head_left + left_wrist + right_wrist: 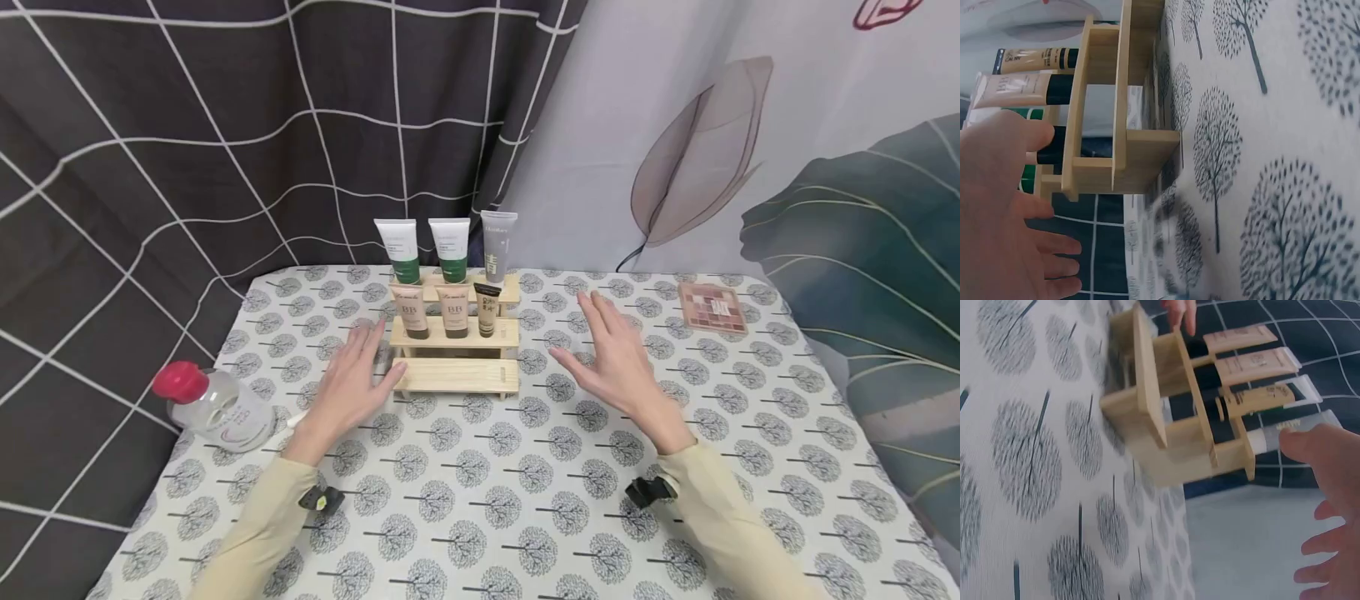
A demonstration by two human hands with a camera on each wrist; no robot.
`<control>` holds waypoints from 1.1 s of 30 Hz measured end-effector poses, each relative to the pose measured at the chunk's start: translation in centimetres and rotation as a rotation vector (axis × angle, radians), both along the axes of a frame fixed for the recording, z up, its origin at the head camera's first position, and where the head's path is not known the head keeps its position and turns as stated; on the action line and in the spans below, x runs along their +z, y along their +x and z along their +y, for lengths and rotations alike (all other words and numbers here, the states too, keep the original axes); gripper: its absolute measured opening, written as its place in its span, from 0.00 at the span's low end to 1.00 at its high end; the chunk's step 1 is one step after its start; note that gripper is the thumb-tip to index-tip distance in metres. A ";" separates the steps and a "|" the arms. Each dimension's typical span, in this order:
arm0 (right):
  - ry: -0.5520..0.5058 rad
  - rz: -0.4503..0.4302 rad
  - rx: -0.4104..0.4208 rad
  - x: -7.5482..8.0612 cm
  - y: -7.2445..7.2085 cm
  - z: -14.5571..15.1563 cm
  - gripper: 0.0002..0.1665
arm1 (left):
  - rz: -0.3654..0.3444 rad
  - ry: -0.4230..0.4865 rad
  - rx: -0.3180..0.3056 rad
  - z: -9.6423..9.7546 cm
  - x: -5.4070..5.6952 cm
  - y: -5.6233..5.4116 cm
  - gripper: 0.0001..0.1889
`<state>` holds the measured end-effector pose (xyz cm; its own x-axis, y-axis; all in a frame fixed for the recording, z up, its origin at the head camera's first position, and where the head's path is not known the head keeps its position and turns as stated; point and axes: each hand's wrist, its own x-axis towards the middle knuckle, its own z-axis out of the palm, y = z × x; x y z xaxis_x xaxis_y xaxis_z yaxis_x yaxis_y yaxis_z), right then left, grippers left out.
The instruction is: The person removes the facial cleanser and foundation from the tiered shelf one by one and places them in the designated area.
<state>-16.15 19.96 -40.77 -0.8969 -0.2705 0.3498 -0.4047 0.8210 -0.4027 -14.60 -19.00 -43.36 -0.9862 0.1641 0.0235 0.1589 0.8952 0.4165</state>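
Note:
A three-step wooden display stand (456, 375) stands mid-table. Its top step bears two white-and-green tubes (397, 250) and a grey tube (497, 246). On the middle step stand two beige BB cream tubes (455, 310) and a small gold tube with a black cap (487, 310). The lowest step holds nothing. My left hand (348, 387) is spread beside the stand's left side, its thumb near the lowest step; whether it touches, I cannot tell. Apart from the stand, my right hand (618, 362) hovers to its right, fingers extended and holding nothing.
At the left lies a clear bottle with a red cap (225, 408), tilted, with a slim white item beside it, partly behind my left wrist. An eyeshadow palette (712, 308) lies at the back right. Curtains (315, 125) hang behind the table.

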 end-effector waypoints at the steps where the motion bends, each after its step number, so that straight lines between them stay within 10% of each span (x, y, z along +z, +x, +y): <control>1: -0.033 0.008 0.012 0.0 -0.1 -0.3 0.55 | -0.009 0.020 0.006 0.1 -0.1 0.0 0.45; 13: -0.385 0.081 0.131 -0.6 -1.9 -4.0 0.43 | -0.070 0.280 0.097 0.5 -2.0 0.0 0.42; 33: -0.707 -0.049 0.257 -1.9 -3.5 -9.2 0.30 | -0.095 0.501 0.221 2.2 -4.2 0.5 0.34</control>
